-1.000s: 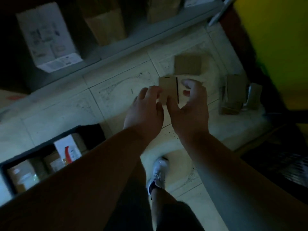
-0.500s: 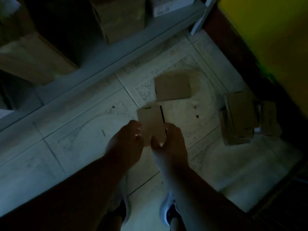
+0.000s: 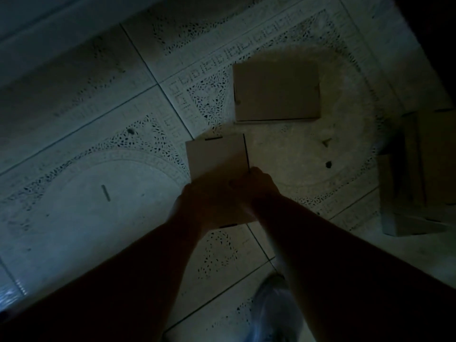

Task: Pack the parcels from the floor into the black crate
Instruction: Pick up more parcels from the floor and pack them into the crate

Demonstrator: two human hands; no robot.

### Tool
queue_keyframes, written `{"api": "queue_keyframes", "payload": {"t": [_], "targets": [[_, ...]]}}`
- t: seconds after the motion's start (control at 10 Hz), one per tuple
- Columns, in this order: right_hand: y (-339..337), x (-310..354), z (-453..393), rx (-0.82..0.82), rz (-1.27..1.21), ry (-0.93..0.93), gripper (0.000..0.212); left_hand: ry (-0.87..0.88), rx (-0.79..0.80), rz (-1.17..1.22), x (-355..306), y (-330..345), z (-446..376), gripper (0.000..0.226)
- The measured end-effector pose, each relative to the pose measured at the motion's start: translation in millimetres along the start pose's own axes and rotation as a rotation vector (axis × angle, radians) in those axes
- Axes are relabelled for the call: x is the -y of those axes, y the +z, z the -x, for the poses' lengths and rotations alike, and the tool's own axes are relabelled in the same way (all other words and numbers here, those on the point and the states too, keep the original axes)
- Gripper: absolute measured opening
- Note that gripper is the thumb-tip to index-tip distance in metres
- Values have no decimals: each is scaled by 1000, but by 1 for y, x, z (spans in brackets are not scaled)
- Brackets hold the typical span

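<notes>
A flat brown cardboard parcel (image 3: 217, 156) lies on the tiled floor in the middle of the head view. My left hand (image 3: 197, 206) rests on its near left part and my right hand (image 3: 256, 186) closes on its near right edge. The scene is dim, so the fingers are hard to make out. A second brown parcel (image 3: 276, 91) lies just beyond it, apart from both hands. A stack of more parcels (image 3: 417, 174) sits at the right edge. The black crate is out of view.
The patterned floor tiles (image 3: 98, 156) stretch to the left and far side. The base of a shelf (image 3: 49, 33) runs along the top left. My shoe (image 3: 274, 309) stands at the bottom, near my right arm.
The view has dropped closer to the floor. Both hands have come down onto the near parcel. The crate and the shelf's boxes have left the view.
</notes>
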State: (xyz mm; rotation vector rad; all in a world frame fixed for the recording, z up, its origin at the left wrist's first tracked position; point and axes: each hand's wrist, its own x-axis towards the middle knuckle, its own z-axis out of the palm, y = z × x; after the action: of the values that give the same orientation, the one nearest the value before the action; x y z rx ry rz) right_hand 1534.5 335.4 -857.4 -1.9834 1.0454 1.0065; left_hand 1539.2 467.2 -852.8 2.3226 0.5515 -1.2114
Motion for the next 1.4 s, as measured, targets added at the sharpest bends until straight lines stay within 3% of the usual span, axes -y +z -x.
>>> {"api": "queue_keyframes", "payload": {"t": [0.1,0.3,0.4,0.5,0.6,0.7,0.8,0.9,1.0,1.1,1.2,1.3,1.4], "targets": [[-10,10,19,-1,-49,3,57,-7,-67,56,-6,-20,18,46],[-50,34,144,-1,-322,-86,39,44,-90,200,-1,-109,124,43],[-74,57,235,69,-456,-150,25,29,-4,247,1,-163,199,36],[-100,79,323,188,-473,-148,31,-69,199,216,5,-213,267,35],[-122,88,399,237,-302,-263,39,-161,285,366,32,-263,333,35],[-128,94,467,140,296,-506,46,-321,431,480,58,-306,390,41],[-108,97,517,162,498,-572,67,-342,581,368,80,-320,431,44],[-75,73,539,174,377,-634,57,-270,459,517,119,-304,445,49],[-51,42,553,122,359,-662,38,-249,127,950,167,-276,456,34],[-26,11,581,50,163,-597,37,-240,55,1228,214,-249,493,41],[9,-4,620,-10,-90,-469,41,-132,49,1135,254,-225,543,42],[55,-1,659,-51,-299,-384,45,-58,-175,913,300,-211,576,32],[105,6,696,-31,-376,-320,55,2,-528,439,363,-210,596,47]]}}
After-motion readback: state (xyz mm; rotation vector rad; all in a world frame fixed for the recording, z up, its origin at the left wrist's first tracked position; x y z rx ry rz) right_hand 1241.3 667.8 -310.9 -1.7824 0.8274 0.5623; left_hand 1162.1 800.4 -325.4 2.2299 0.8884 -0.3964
